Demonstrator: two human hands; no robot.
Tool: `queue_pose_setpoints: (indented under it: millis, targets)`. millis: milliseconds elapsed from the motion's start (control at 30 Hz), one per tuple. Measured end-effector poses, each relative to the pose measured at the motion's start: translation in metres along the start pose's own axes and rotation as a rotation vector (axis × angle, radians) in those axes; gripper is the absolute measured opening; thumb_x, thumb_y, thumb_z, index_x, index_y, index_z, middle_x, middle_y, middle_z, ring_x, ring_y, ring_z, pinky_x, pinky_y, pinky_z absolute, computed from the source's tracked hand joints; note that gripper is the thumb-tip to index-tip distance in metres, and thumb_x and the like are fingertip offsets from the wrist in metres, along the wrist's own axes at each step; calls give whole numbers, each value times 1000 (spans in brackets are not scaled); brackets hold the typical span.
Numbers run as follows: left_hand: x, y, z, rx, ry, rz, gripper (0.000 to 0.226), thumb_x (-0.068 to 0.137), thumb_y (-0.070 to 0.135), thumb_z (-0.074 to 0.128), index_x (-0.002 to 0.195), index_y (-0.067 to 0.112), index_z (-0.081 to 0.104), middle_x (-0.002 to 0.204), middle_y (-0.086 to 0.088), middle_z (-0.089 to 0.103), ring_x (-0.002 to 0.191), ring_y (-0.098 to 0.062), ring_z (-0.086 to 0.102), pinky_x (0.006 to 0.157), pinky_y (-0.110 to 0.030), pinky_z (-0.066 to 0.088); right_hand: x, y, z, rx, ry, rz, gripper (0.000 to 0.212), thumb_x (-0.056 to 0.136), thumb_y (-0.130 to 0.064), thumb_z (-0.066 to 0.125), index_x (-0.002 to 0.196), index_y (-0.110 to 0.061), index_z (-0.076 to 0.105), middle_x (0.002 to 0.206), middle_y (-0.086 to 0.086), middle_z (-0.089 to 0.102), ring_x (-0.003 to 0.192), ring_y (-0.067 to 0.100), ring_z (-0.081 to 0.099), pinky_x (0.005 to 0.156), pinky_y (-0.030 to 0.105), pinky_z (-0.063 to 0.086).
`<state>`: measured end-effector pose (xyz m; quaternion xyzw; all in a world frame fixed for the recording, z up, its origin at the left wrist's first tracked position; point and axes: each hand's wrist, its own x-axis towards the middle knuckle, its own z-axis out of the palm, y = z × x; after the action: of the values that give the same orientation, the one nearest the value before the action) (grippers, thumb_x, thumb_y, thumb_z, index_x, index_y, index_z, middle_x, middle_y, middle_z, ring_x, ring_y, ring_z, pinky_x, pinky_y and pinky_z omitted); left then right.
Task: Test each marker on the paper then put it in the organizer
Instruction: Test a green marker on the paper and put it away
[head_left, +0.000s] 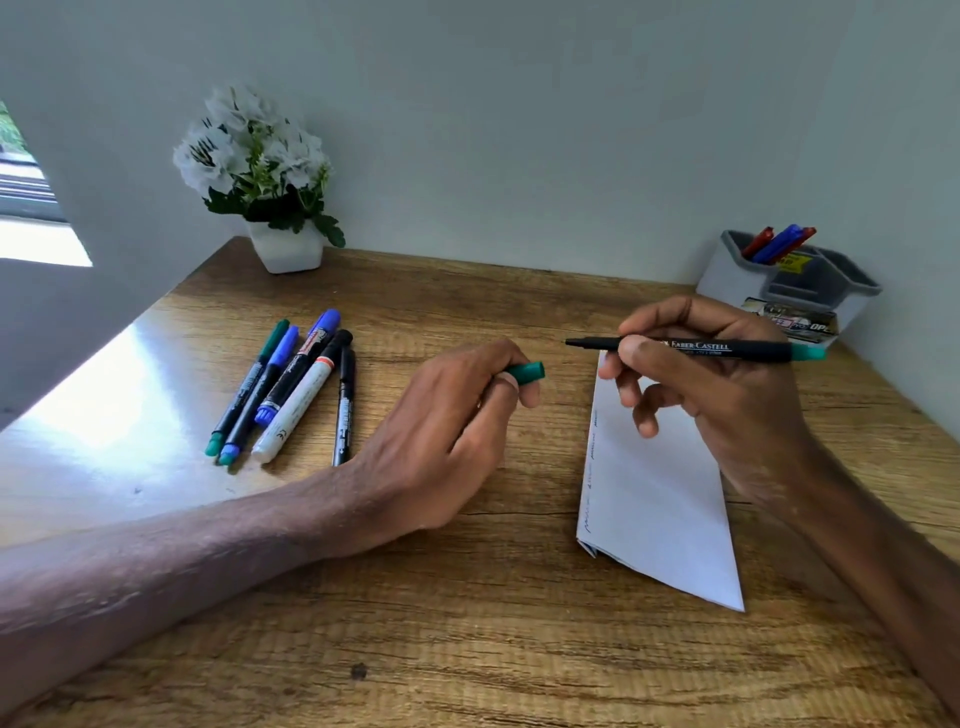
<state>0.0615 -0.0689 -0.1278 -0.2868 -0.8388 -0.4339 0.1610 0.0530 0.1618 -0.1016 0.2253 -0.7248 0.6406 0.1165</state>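
From the head view, my right hand (727, 405) has its grip clamped on the green marker (727, 349). Thumb and fingers pinch the black barrel, which lies nearly level with the bare tip pointing left. The tip sits past the far corner of the paper (660, 499) and, as far as I can tell, is off the sheet. My left hand (441, 431) is curled with its grip closed on the green cap (527, 373). Only the cap's end pokes out between my fingers; the rest is hidden in my fist. The paper is folded and lies on the tabletop (467, 623) under my right hand, its far end and right edge covered by my fingers and wrist. Faint scribbles run down its left edge (too small to tell their colours). Five loose markers (291, 389) lie bunched to the left, well apart from the paper. The organizer (737, 280) stands in the far right corner, its lower front partly behind my knuckles, with printing there that I cannot read in full. Red and blue markers (779, 244) lean in its rear left compartment. A white flower pot (285, 249) stands at the far left, and both my forearms are cut off by the frame.
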Motion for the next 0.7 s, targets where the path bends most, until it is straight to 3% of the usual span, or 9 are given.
queue_pose_setpoints:
  millis: [67, 200, 400, 567, 700]
  targets:
    - [1, -1, 0, 7, 9, -42, 27, 101, 16, 40, 96, 20, 67, 85, 7, 66, 85, -9, 59, 76, -8, 36, 0, 0, -1, 16, -10, -16, 17, 88, -12, 72, 95, 2, 67, 77, 17, 71, 56, 27, 62, 43, 30, 52]
    - [2, -2, 0, 28, -7, -63, 29, 101, 19, 39, 99, 22, 67, 91, 15, 64, 94, -3, 58, 82, -9, 37, -1, -2, 0, 60, -44, -48, 15, 85, -18, 71, 89, -3, 70, 72, 18, 69, 51, 28, 59, 41, 27, 49]
    - [1, 0, 0, 48, -17, -31, 29, 101, 18, 38, 103, 21, 67, 92, 20, 62, 97, -3, 56, 83, -9, 36, -2, -2, 5, 55, -88, -66, 27, 87, -19, 76, 91, 6, 66, 72, 19, 70, 48, 29, 57, 39, 28, 48]
    - [0, 0, 1, 78, -15, 27, 27, 101, 16, 41, 103, 20, 67, 92, 18, 62, 94, -5, 56, 83, -14, 38, -2, -1, 6, 31, -86, -75, 12, 88, -3, 64, 92, 8, 64, 72, 20, 69, 47, 27, 57, 38, 28, 47]
    - [-1, -1, 2, 100, -23, 47, 26, 102, 17, 41, 105, 20, 66, 93, 17, 62, 94, -6, 54, 83, -18, 39, -1, -1, 6, 10, -95, -73, 18, 87, -6, 68, 92, 11, 64, 71, 19, 69, 46, 28, 57, 37, 29, 47]
